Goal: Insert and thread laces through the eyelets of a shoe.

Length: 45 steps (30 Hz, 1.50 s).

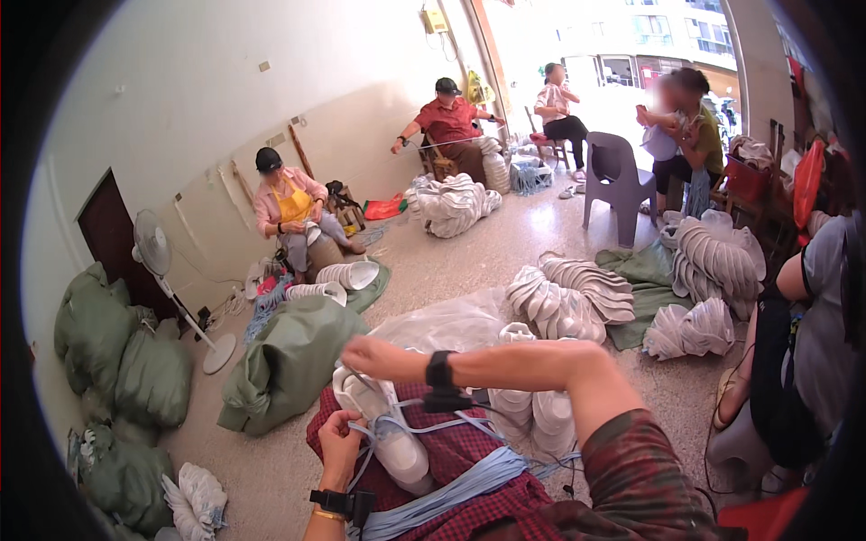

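A white shoe (401, 455) lies across my lap on a red-and-black checked cloth (532, 505), with light blue shoelace strands looped over its middle. My left hand (341, 444), beside the shoe, pinches a light blue shoelace (365, 431). At the shoe's far end my right hand (386, 360) is closed, knuckles up. A thin dark piece shows just under it, but what its fingers hold is hidden. A thick bundle of light blue laces (451, 494) rests across my thighs.
Stacked white shoe uppers (550, 298) lie on the floor ahead, partly on plastic sheeting (442, 320). Green sacks (298, 361) and a standing fan (171, 279) are to the left. A grey chair (621, 185) stands farther back. Several people sit around; one is close at my right.
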Each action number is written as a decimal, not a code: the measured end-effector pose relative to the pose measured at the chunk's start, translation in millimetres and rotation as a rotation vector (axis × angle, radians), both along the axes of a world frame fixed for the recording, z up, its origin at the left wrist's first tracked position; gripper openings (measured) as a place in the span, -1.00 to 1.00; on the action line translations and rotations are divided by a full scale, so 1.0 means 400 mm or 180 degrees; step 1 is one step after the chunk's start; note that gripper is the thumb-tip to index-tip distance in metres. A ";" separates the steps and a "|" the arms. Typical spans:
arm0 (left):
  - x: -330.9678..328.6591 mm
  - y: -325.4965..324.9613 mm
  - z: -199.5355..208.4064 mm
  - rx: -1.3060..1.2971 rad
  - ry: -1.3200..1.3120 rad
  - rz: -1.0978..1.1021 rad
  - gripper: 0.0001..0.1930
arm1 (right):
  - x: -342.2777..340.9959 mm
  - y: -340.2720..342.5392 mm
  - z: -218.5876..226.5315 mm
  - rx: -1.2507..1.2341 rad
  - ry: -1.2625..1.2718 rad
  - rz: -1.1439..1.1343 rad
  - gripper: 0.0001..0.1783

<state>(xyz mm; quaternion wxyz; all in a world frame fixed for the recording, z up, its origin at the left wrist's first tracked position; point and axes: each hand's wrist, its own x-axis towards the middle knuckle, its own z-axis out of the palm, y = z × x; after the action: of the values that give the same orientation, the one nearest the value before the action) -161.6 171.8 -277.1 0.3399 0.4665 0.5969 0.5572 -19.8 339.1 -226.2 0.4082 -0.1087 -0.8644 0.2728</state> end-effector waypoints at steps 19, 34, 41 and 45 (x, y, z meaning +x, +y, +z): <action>-0.010 -0.064 -0.008 0.0480 0.0065 0.0498 -0.95 | -0.010 -0.142 -0.041 0.1059 -0.1291 -0.0346 -0.85; 0.003 -0.049 -0.033 0.0603 0.0306 0.0839 -0.92 | 0.004 -0.075 -0.005 0.0211 -0.1627 0.0716 -0.83; 0.024 -0.059 -0.029 0.0743 0.0218 0.0744 -0.91 | 0.016 -0.105 0.001 0.0098 -0.1597 0.0417 -0.86; 0.026 -0.052 -0.021 0.0863 0.0408 0.0795 -0.90 | 0.008 -0.102 0.008 0.0110 -0.1483 0.0432 -0.84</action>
<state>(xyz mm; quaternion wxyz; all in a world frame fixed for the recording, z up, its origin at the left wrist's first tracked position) -151.4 150.8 -285.7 0.1635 0.4649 0.5900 0.6395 -16.6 298.1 -223.1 0.1803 -0.1033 -0.9450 0.2523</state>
